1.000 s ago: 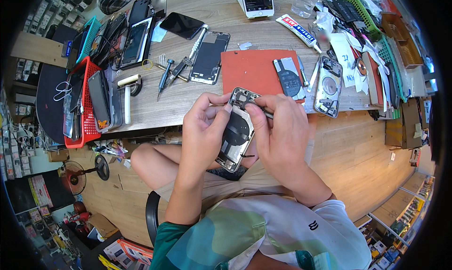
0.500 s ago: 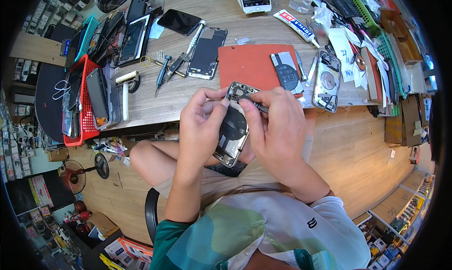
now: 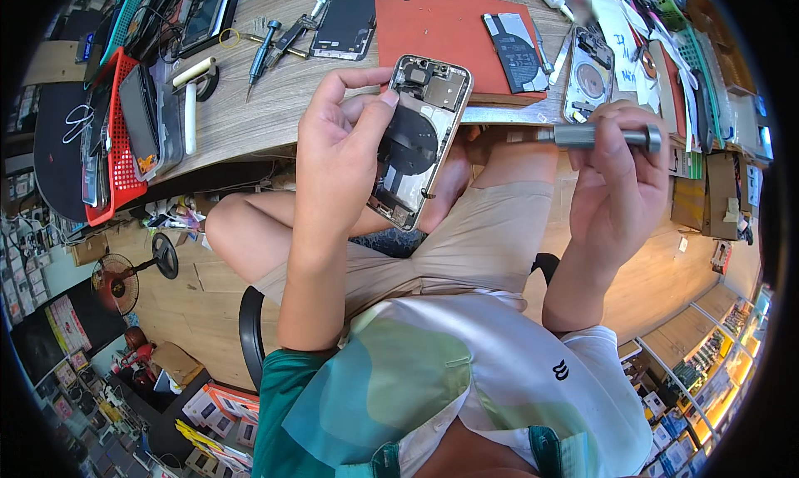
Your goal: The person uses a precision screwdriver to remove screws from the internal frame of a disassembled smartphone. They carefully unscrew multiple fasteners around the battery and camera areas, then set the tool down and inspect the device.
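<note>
My left hand [image 3: 334,157] grips an opened phone [image 3: 416,157] by its left edge, tilted above my lap. Its inside faces up, showing a round black patch, metal shields and connectors at the top end. Out to the right, away from the phone, my right hand [image 3: 620,186] is closed around a grey metal screwdriver [image 3: 574,136] held roughly level. The screwdriver's thin end points left and is blurred. Just beyond the phone lies a red mat [image 3: 433,28] with a black phone battery [image 3: 514,53] at its right side.
A second opened phone housing [image 3: 589,74] lies right of the mat. To the left are a blue screwdriver [image 3: 265,55], a phone screen [image 3: 349,18], a white-handled hammer [image 3: 191,103] and a red basket [image 3: 125,174] of phones. The table's front edge runs just beyond my knees.
My right hand has pulled the screwdriver off the phone and swung it out to the right. My left hand keeps the phone, now slightly farther forward. The whole view has shifted.
</note>
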Motion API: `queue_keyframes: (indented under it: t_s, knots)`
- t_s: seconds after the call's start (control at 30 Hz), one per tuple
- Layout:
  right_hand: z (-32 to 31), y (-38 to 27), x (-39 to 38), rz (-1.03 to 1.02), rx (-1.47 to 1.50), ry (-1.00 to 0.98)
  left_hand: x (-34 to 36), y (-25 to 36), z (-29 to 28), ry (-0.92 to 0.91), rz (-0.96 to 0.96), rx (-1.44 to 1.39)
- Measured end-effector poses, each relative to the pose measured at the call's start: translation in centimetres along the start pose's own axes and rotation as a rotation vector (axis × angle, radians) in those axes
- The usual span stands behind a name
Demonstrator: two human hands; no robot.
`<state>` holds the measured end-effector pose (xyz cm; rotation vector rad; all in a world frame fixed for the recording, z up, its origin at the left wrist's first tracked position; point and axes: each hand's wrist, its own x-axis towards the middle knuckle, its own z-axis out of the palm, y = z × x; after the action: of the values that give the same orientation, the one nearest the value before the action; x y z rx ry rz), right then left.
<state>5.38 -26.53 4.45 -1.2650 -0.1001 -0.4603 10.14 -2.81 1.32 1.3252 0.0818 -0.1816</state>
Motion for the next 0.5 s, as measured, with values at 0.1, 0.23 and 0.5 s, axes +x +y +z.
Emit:
queue_keyframes:
  t_s: [0.1,0.23,0.5]
  knots:
    - [-2.0,1.4,-0.9,0.156,0.14,-0.006,0.0,-0.1,-0.2,-0.001,-0.026,0.015]
    - [-1.3,3.2,-2.4,0.231,0.11,-0.13,-0.5,-0.1,-0.3,-0.01,-0.05,-0.069]
    - [-0.7,3.6,-5.9,0.804,0.067,-0.33,-1.7,0.2,-0.8,0.009,-0.089,-0.201]
